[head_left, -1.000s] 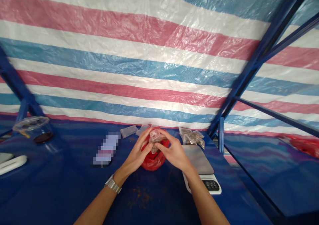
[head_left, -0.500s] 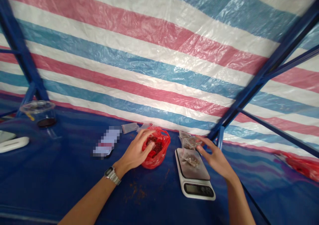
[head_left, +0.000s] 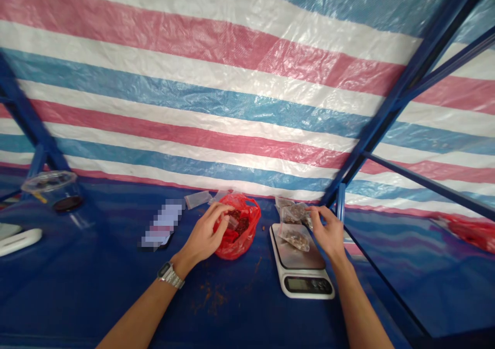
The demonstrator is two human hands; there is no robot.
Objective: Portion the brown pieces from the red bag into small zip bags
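The left hand (head_left: 204,235) reaches over the left rim of a red plastic bag (head_left: 242,248), its thumb and fingers bent with a modest gap between them. A bit of clear plastic (head_left: 233,222) shows near the thumb inside the bag; whether the hand grips it, I cannot tell. The red bag stands open on the blue bench (head_left: 127,292), with dark reddish bits (head_left: 243,226) inside. A metal watch (head_left: 170,275) sits on the left wrist.

The right hand (head_left: 328,230) is by the far right corner of a white kitchen scale (head_left: 307,284), its fingertips drawn close together at the edge of a cluster of filled small bags (head_left: 293,213); whether it pinches one is unclear. Another filled clear packet (head_left: 296,239) lies on the scale's metal plate (head_left: 303,260).

Just beyond the left hand lie flat clear sleeves (head_left: 197,199), partly beside the red bag. A phone (head_left: 163,225) with a blurred-out screen lies to the left, and further left stands a clear tub (head_left: 54,190) with something dark at its bottom. Brown crumbs (head_left: 211,297) are scattered in front of the red bag.
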